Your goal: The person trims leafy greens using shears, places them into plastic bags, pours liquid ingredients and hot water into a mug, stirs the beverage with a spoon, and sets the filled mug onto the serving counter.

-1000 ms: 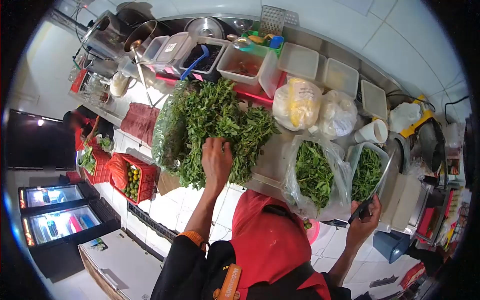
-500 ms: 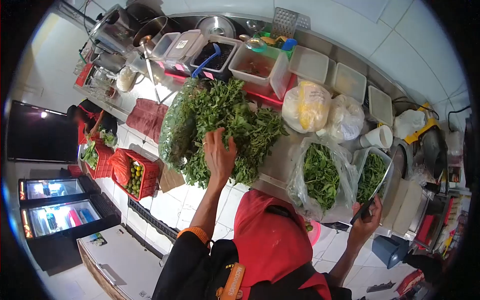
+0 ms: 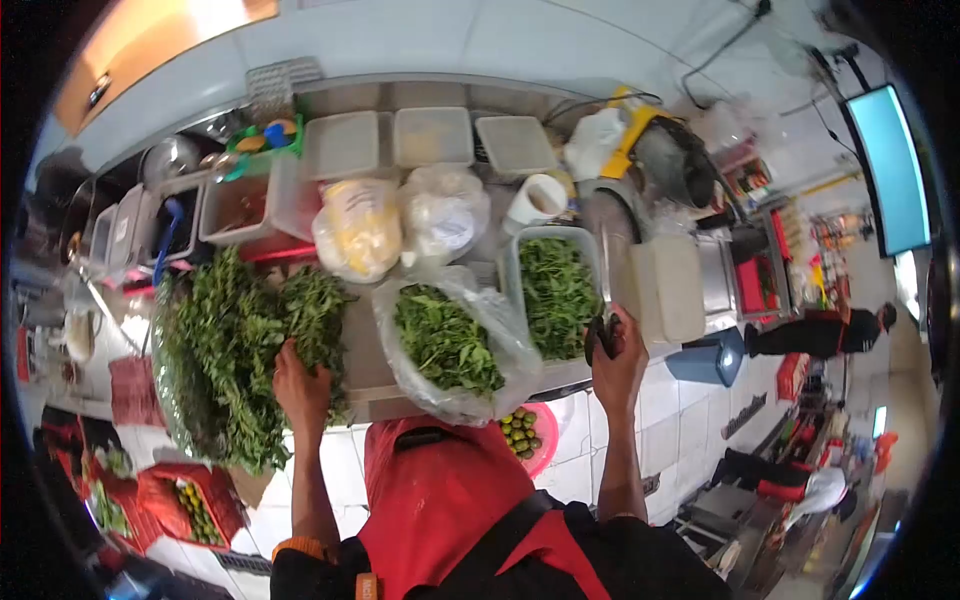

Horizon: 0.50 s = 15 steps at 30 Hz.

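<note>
From the head view, we're looking down at a steel counter (image 3: 372, 362), and we take the open clear plastic bag (image 3: 515, 372) as our marker, cut greens (image 3: 445, 335) filling its mouth. Left of the bag, there's the big heap of leafy bunches (image 3: 230, 340), and our left hand (image 3: 302, 388) is right there at the heap's near-right side, on the flank facing the bag! The fingers are bent, the thumb held apart from them, tips up against the leaves; whether they pinch a stem, we can't tell. Over to the right of the bag, our right hand (image 3: 620, 358) has its fingers wrapped firmly round the handle of a black-handled blade (image 3: 604, 268), which points away from us. Between that blade and the bag, just beside the bag, we have a clear tub (image 3: 553, 232) with more greens (image 3: 558, 300) in it. Beyond the bag we spot a white bundle (image 3: 443, 212), a yellow-and-white bundle (image 3: 358, 228) off to its left, and a white cup (image 3: 538, 198) tipped over to its right. And below the bag, nearer to us, a pink basin (image 3: 545, 440) shows, holding green fruit (image 3: 519, 432).
</note>
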Tool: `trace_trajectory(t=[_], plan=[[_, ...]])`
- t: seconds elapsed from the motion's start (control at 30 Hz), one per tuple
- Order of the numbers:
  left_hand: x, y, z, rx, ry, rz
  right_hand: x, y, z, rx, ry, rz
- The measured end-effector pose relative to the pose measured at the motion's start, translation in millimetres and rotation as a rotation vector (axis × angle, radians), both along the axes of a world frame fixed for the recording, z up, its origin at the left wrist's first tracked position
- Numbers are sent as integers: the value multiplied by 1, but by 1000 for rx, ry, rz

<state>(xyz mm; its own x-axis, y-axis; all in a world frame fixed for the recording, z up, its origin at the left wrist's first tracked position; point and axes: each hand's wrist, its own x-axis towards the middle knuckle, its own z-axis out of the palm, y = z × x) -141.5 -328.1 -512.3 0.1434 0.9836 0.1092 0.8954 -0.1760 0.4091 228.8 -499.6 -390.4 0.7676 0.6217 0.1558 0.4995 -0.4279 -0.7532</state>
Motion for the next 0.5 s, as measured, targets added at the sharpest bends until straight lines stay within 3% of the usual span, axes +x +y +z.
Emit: trace_trajectory(t=[0.07, 0.13, 0.23, 0.27, 0.3, 0.37, 0.4, 0.43, 0.5], plan=[[4, 3, 18, -50, -52, 19, 16, -4, -3, -163, -210, 1], [3, 5, 37, -293, -376, 152, 22, -6, -8, -158, -219, -26], [-12, 4, 39, -245, -603, 61, 24, -8, -13, -156, -212, -42], [-22, 5, 33, -415, -815, 39, 25, -9, -17, -164, -186, -63], [-27, 2, 27, -415, -809, 39, 25, -10, -19, -172, -160, -83], [-25, -4, 29, -463, -1013, 184, 24, -8, -13, -138, -127, -102], [-52, 1, -32, -498, -1136, 13, 23, -7, -11, -105, -96, -120], [-39, -13, 11, -581, -873, 292, 29, -9, -14, -103, -92, -125], [-55, -17, -57, -648, -1273, 380, 49, -13, -21, -141, -193, -152]])
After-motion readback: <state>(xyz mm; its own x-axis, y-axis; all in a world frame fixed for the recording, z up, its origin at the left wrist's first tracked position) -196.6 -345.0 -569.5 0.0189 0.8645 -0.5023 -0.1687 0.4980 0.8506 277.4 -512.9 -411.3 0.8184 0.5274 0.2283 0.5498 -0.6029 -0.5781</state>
